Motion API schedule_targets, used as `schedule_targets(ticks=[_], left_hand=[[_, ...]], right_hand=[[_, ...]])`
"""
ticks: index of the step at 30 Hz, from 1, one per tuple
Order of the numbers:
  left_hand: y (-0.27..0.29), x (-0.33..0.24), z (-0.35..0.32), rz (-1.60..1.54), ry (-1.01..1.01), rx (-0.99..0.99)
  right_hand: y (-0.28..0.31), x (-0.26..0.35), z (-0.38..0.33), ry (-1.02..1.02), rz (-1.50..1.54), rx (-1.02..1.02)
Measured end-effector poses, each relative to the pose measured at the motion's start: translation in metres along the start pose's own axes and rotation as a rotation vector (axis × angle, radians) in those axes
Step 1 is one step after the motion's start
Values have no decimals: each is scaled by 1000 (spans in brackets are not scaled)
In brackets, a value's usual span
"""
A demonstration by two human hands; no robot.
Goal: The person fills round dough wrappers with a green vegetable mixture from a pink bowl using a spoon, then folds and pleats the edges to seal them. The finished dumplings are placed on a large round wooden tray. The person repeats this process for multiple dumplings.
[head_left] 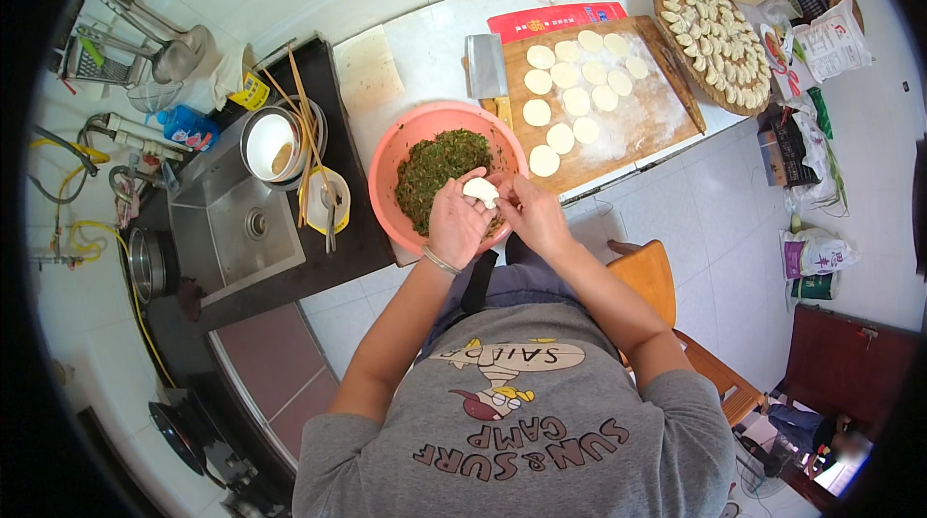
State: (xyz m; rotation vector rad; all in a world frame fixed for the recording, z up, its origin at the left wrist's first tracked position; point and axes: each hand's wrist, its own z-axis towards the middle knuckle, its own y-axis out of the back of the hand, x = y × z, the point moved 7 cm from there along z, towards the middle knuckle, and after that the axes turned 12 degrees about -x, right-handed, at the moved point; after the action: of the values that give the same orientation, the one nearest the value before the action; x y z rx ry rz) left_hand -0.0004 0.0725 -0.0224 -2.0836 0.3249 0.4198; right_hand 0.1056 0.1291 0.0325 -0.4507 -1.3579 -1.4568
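Note:
Both my hands meet over the near edge of a pink bowl (391, 170) filled with chopped green filling (435, 166). My left hand (454, 225) and my right hand (531, 214) pinch a white dumpling (480, 191) between their fingers. Just beyond the bowl lies a wooden board (657, 117) dusted with flour, carrying several round dough wrappers (576, 101). A round tray (666, 30) at the far right holds several folded dumplings (719, 40).
A cleaver (486, 66) lies at the board's left edge. To the left are a steel sink (241, 228), a metal pot with chopsticks (275, 141) and a yellow dish (328, 199). A wooden chair (652, 272) stands to my right; bags sit on the floor (816, 257).

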Motion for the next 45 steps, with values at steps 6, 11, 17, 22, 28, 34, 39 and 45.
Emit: schedule_targets(ticks=[6,11,17,22,28,34,39,45], left_hand=[[-7,-9,-4,-9,42,-13],[-10,-6,-6,-15,86,22],[-15,-3,-8,60,60,8],[-13,-3,-6,125,9,2],[-14,-8,-8,161,25,3],[-14,-6,-7,166,52,-9],[-12,0,-5,229,14,10],[-11,5,-4,303,-29,5]], right_hand=[[16,22,9,316,-27,25],[15,29,9,437,-20,46],[12,21,8,322,-6,48],[8,18,6,264,-43,38],[14,21,11,343,-24,88],[14,23,13,407,18,117],[9,13,11,208,-19,84],[5,6,8,-11,-91,49]])
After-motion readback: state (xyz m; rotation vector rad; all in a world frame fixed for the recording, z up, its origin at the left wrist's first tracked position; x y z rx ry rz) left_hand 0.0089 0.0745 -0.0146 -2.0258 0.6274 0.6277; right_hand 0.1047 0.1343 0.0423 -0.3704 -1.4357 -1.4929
